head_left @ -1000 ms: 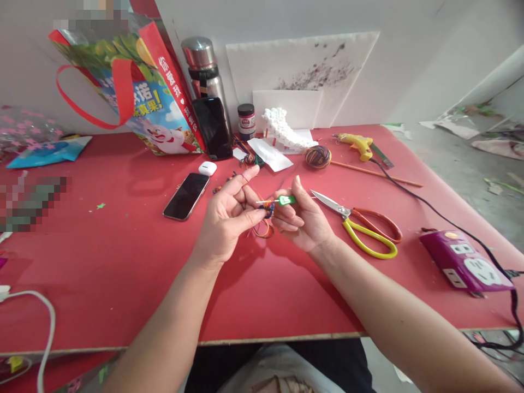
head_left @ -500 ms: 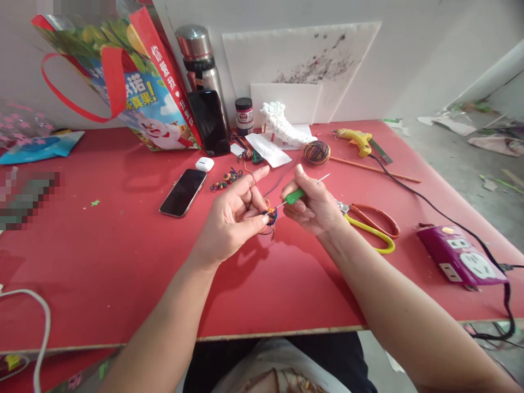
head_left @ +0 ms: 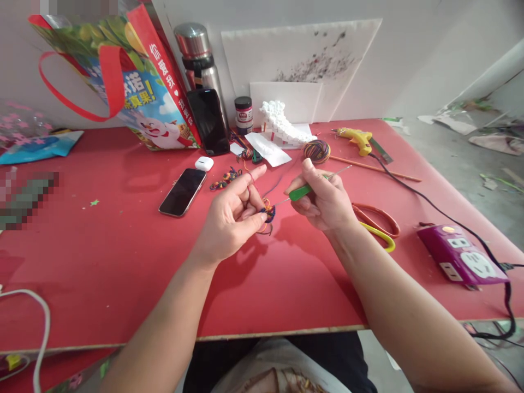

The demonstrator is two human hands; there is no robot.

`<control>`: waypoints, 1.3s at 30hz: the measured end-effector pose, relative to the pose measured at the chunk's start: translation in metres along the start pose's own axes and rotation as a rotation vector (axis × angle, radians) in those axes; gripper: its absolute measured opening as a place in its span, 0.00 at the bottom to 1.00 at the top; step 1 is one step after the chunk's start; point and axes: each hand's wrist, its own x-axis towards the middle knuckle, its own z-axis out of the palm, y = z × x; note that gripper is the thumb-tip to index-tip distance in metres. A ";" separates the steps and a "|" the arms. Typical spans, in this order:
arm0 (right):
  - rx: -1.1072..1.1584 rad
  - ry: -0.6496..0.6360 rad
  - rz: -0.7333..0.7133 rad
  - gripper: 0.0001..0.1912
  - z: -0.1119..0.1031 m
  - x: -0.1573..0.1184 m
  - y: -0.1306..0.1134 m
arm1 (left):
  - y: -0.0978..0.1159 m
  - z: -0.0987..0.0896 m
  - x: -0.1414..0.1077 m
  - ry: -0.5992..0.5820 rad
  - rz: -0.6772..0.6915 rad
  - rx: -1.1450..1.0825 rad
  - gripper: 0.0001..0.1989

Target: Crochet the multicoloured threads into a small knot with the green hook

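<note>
Between thumb and fingers, my left hand [head_left: 235, 218] pinches a small multicoloured crochet piece [head_left: 269, 212], with loose yarn tails below it. Yarn runs over the raised index finger of that hand. My right hand [head_left: 321, 199] is closed around the green handle of a crochet hook [head_left: 301, 192]. The hook's thin metal tip reaches left to the edge of the crochet piece; whether it is inside a loop is too small to tell. A ball of multicoloured yarn [head_left: 316, 151] lies beyond my right hand, and a colourful crocheted strip [head_left: 226, 179] lies beyond my left.
Pliers with red and yellow handles [head_left: 379, 226] lie partly behind my right wrist. A yellow glue gun [head_left: 358, 141] and a purple power socket [head_left: 460, 254] are at the right. A phone [head_left: 183, 192], earbud case [head_left: 204, 163], thermos [head_left: 196, 49] and gift bag [head_left: 159, 109] stand or lie at the left.
My right hand has moved to the right with the crochet hook, drawing more of its shaft away from the crochet piece. My left hand has barely moved.
</note>
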 end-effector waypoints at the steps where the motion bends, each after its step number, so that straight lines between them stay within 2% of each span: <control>1: -0.008 0.002 -0.009 0.37 0.000 0.000 0.000 | 0.000 0.000 0.000 0.004 -0.002 -0.003 0.32; 8: -0.008 0.042 -0.038 0.34 0.001 -0.004 -0.002 | 0.003 0.004 0.000 0.064 -0.021 -0.017 0.29; 19: -0.017 0.095 -0.064 0.34 0.004 -0.005 -0.001 | -0.001 0.000 0.002 0.088 -0.006 0.093 0.31; 24: -0.069 0.143 -0.133 0.32 0.011 -0.012 0.000 | -0.003 0.003 0.002 0.153 -0.045 0.130 0.30; 27: -0.185 0.177 -0.262 0.30 0.018 -0.019 0.001 | -0.006 0.003 0.005 0.217 -0.075 0.105 0.30; 29: -0.297 0.152 -0.370 0.27 0.020 -0.023 0.004 | -0.007 0.000 0.008 0.264 -0.113 0.009 0.29; 32: -0.423 -0.013 -0.538 0.23 0.018 -0.024 0.013 | -0.006 -0.008 0.012 0.301 -0.208 -0.232 0.29; 36: -0.611 -0.215 -0.846 0.12 0.010 -0.018 0.031 | -0.004 -0.020 0.016 0.235 -0.369 -0.446 0.28; 39: -0.790 -0.268 -1.051 0.17 0.007 -0.016 0.040 | -0.004 -0.024 0.017 0.195 -0.427 -0.526 0.24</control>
